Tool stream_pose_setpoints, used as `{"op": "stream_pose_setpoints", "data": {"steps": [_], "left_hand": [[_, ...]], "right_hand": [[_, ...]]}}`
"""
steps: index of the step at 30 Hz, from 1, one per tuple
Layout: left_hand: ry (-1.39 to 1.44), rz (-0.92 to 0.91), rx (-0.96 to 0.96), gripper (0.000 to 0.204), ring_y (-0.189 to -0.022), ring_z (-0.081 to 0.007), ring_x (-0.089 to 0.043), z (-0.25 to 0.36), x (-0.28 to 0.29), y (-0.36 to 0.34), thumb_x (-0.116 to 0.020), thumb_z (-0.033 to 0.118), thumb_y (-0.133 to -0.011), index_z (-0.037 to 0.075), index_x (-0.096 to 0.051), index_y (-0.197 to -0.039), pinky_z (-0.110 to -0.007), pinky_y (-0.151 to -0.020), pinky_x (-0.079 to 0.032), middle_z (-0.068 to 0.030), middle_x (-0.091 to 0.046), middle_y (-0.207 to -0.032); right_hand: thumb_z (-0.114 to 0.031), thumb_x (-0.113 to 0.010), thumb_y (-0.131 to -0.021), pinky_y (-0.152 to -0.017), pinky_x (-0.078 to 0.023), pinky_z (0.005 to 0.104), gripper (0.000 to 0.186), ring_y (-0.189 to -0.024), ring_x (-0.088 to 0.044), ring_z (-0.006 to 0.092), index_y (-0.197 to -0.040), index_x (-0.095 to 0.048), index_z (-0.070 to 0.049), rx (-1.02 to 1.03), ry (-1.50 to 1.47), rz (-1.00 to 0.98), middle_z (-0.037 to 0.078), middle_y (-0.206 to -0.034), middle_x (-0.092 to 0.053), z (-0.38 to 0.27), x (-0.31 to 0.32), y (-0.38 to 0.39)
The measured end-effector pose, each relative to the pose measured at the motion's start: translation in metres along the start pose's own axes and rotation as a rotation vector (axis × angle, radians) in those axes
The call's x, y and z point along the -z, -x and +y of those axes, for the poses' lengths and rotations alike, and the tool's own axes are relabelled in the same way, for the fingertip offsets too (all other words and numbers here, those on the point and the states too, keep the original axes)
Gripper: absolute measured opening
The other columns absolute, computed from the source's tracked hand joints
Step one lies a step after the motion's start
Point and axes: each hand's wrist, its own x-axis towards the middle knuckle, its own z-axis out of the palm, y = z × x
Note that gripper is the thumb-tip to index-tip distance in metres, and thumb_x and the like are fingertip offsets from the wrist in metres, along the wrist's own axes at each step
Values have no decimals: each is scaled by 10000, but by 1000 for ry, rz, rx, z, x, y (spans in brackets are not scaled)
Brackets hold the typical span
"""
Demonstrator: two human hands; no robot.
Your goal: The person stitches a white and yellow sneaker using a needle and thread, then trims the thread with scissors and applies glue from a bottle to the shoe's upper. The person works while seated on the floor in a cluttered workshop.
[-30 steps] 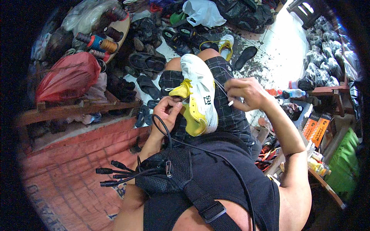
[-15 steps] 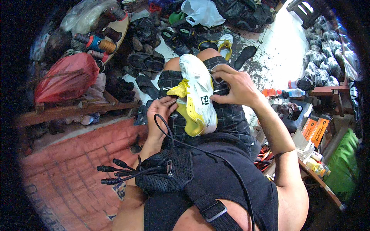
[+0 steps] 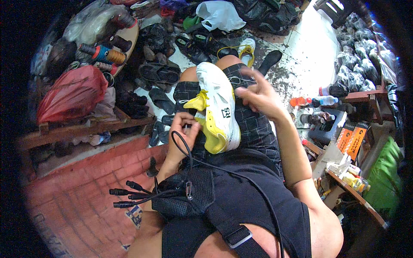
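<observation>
A pale tiled floor with dark stains (image 3: 301,56) shows beyond the person's knees, bordered by cluttered shelves and heaped goods. At the left, a bulging translucent red plastic bag (image 3: 73,94) sits on a brown wooden bench (image 3: 86,134), near an orange-brown cone of thread (image 3: 116,56). A crumpled white plastic bag (image 3: 221,16) lies at the far side. On the floor beyond the knees are a second white-and-yellow shoe (image 3: 246,50) and, just right of it, a flat black shoe sole (image 3: 270,62). Farther right stand orange printed cardboard boxes (image 3: 352,140) beside a green sheet (image 3: 385,176).

The 1st white-and-yellow sports shoe (image 3: 220,103) rests on the lap, over black checked shorts (image 3: 254,124), toe pointing away and its yellow opening turned left. The left hand (image 3: 184,128) is at that opening, fingers curled and thumb bent toward them; I cannot tell whether they grip the edge or a lace. The right hand (image 3: 260,96) is raised just right of the shoe, thumb and forefinger spread well apart; its fingertips are blurred, so whether a lace lies among the other fingers I cannot tell.
</observation>
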Motion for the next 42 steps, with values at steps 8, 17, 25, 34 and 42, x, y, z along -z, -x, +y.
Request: {"op": "stream_pose_setpoints", "data": {"steps": [8,17,25,34,42], "left_hand": [[-685,8,-230,379,-558,-363,-558,-32,28,16,-729,259,-928,34,-563,-673,-437,-530,-419,-158,-555,-631],[-512,120,-58,310,-546,-320,-540,-202,121,70,-695,167,-964,-27,-648,-726,-393,-554,-425,-194,-577,-648],[366,-16,130,154,-1052,-161,-567,-143,153,43,-719,187,-912,46,-687,-859,-325,-932,-469,-61,-678,-1190],[663,-123,413,124,-661,-97,-559,-57,87,28,-703,117,-918,24,-667,-992,-241,-607,-491,-19,-665,-858],[284,-411,493,272,-588,-52,-549,-5,-1,-1,-641,141,-1025,12,-682,-1261,-208,-521,-417,-16,-690,-826]], "right_hand": [[-388,-611,-1019,-555,-422,248,351,-779,-629,125,-944,-642,-46,-54,-1000,143,89,-992,-711,-19,-50,-21],[-275,-574,-1026,-452,-294,263,259,-475,-325,75,-840,-569,-95,-423,-946,183,-83,-620,-382,-12,-59,-47],[-350,-505,-1062,-498,-410,242,360,-554,-477,82,-1151,-642,-30,10,-117,277,111,-987,-736,-24,1,-10],[-85,-606,-1003,-728,-521,297,259,-768,-620,119,-1254,-649,-38,276,454,105,46,-808,-652,-13,-6,21],[-75,-648,-950,-861,-577,365,303,-942,-751,260,-1240,-738,-64,194,640,49,177,-1104,-766,-26,-16,19]]}}
